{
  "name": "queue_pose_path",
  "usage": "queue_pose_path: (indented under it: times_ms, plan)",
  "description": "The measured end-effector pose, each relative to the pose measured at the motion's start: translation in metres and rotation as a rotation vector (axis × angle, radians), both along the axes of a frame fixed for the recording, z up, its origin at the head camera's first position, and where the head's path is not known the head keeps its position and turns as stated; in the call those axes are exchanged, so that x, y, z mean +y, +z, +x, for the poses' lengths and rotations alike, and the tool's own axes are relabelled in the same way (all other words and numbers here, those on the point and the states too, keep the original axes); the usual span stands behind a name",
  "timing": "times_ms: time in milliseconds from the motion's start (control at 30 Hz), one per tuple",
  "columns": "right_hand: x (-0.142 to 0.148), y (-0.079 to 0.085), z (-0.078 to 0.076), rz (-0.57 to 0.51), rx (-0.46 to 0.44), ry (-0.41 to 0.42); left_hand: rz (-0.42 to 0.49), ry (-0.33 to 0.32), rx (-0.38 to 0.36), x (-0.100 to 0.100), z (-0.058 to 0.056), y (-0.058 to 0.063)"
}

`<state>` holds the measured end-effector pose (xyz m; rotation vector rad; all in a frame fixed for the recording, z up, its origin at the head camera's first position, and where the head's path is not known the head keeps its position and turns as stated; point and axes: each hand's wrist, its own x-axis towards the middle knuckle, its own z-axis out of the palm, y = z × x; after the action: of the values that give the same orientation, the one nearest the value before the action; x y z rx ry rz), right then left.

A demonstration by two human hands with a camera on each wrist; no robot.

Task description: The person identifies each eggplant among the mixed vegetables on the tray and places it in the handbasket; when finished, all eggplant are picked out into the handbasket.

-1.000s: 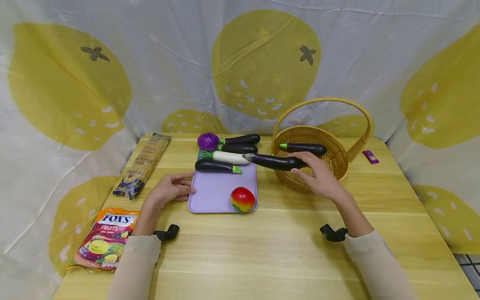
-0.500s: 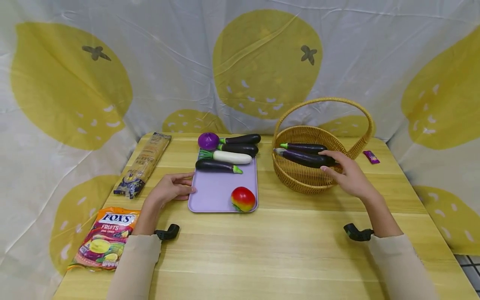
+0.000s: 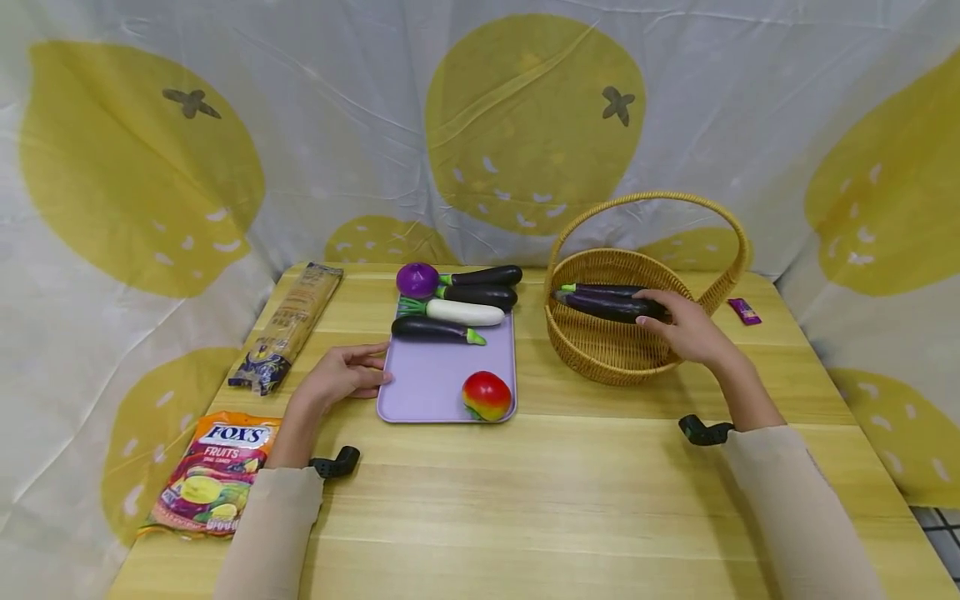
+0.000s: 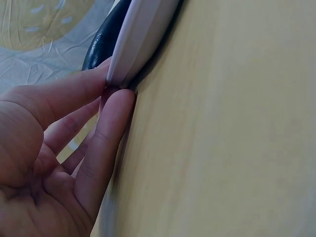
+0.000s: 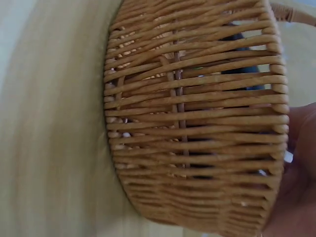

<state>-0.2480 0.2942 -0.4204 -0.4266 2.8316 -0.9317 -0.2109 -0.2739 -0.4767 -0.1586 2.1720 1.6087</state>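
My left hand (image 3: 345, 374) is at the left edge of a lilac tray (image 3: 420, 383); in the left wrist view thumb and fingers pinch the tray's rim (image 4: 117, 59). Inside a wicker basket (image 3: 600, 362), my right hand (image 3: 681, 325) grips the end of a long dark eggplant (image 3: 607, 307). Another eggplant (image 3: 600, 289) lies just behind it, partly covered. In the right wrist view the basket's wall (image 5: 197, 118) hides most of the eggplants and the fingers. On the tray are a white radish (image 3: 465, 312), a small eggplant (image 3: 431, 330) and a red-yellow fruit (image 3: 487, 396).
Two more eggplants (image 3: 483, 276) (image 3: 480, 296) and a purple onion-like ball (image 3: 417, 280) are at the tray's back end. A noodle packet (image 3: 288, 325) and a candy bag (image 3: 213, 475) lie to the left. The basket's handle (image 3: 652, 197) arches high; a small purple wrapper (image 3: 745, 312) lies right of it.
My right hand has carried the long eggplant rightward from above the basket's left rim, then down into the basket alongside the other eggplant. The left hand has stayed at the tray.
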Motion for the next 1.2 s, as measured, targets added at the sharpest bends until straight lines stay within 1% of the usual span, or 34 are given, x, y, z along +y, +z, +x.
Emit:
queue_pose_path:
  times_ms: [67,200,333,533,667,900,1200]
  plan:
    - [-0.002,0.0,-0.008,0.021,-0.027,0.006,-0.003,0.002,0.002,0.0,0.0,0.0]
    - [-0.004,0.001,-0.02,0.023,-0.076,0.024,-0.009,0.006,0.003,-0.001,0.001,0.0]
    - [-0.002,0.0,-0.026,0.039,-0.11,0.033,-0.01,0.007,0.005,0.0,0.002,0.0]
    - [-0.004,-0.004,-0.026,0.119,-0.122,0.021,-0.011,0.004,0.006,0.0,0.002,-0.001]
    - [-0.007,-0.007,-0.027,0.13,-0.108,0.01,-0.009,0.011,0.014,0.0,0.002,-0.002]
    - [-0.008,-0.011,-0.027,0.095,-0.12,-0.009,-0.002,0.0,0.02,0.002,0.003,-0.002]
    - [-0.009,-0.008,-0.022,0.043,-0.078,-0.011,0.015,0.004,0.028,0.002,0.004,0.001]
